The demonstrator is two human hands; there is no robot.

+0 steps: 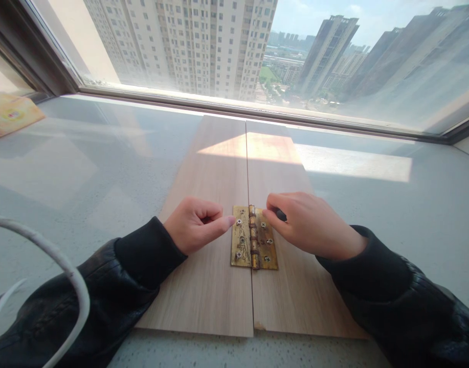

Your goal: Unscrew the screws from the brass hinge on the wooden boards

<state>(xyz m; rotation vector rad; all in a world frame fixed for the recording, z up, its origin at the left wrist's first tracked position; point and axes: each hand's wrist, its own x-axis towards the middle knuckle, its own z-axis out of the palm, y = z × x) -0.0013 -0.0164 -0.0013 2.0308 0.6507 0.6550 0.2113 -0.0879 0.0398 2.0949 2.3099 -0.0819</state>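
A worn brass hinge (254, 237) lies flat across the seam between a left wooden board (203, 286) and a right wooden board (295, 301). Several cross-head screws sit in its two leaves, some with heads standing proud. My left hand (198, 222) is curled closed over the left board, its thumb tip at the hinge's left edge; nothing shows in its fingers. Over the right leaf's upper part, my right hand (311, 220) is closed around a black rounded object (281, 215). Only a little of that object shows, so its kind is hidden.
Both boards rest on a speckled pale countertop (104, 168) below a large window (257, 107). A white cable (71, 271) loops over my left forearm. At the far left lies an orange-yellow packet (14, 115). The right board has a chipped front corner.
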